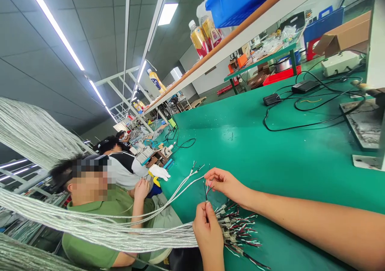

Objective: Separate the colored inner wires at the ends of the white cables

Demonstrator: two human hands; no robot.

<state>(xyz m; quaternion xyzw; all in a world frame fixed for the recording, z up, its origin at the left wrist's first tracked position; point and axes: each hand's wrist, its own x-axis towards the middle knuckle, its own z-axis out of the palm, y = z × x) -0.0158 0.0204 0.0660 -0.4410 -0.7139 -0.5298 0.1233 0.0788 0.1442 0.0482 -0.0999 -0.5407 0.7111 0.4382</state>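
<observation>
My left hand (209,233) is closed, thumb and forefinger pinching the end of a cable whose thin dark, red and white wires (207,190) stick up from the grip. Just above it, the fingers of my right hand (224,183) are pressed together on these thin wires. One white cable (183,187) reaches the fingertips of my right hand. A thick bundle of white cables (144,235) runs from the left and passes behind my left hand. Its many split ends (240,231), red, black and white, lie on the green table (270,154) beside my left hand.
A person in a green shirt (99,215) sits at left, with another person beyond. Black adapters (305,86) and cords lie at upper right near a metal plate (361,118). A shelf (216,48) with bottles and a blue crate (240,2) crosses above; a white glove (159,172) is nearby.
</observation>
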